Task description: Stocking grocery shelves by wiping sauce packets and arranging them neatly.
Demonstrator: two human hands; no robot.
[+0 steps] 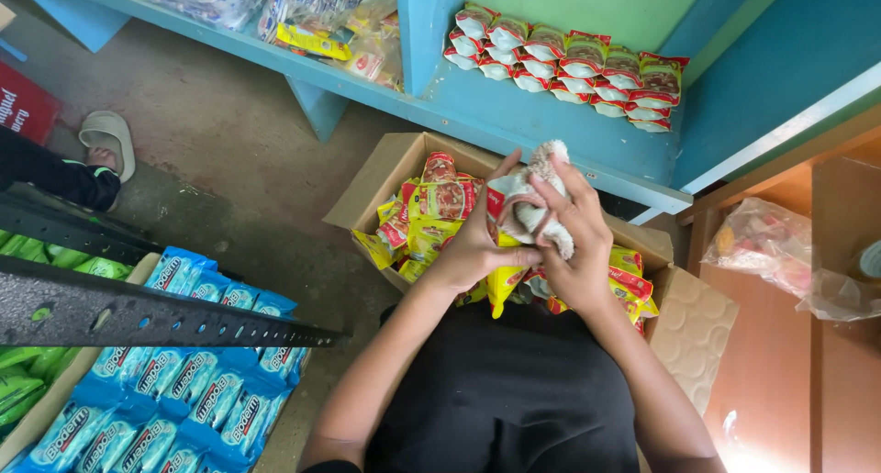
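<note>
Above the cardboard box (385,175), left hand (477,244) and right hand (578,244) grip a cloth (532,207).

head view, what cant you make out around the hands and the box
- Yellow packet: largely covered by the left hand and a cloth.
- Cardboard box: near side hidden by the person's arms and dark clothing.
- Right hand: palm faces away, grip on the cloth unseen.
- Blue packets: cut off by the bottom edge.

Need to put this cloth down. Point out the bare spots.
Free: blue shelf between its upright and the stacked red packets; concrete floor left of the cardboard box. Crowded: the box, full of yellow packets.
</note>
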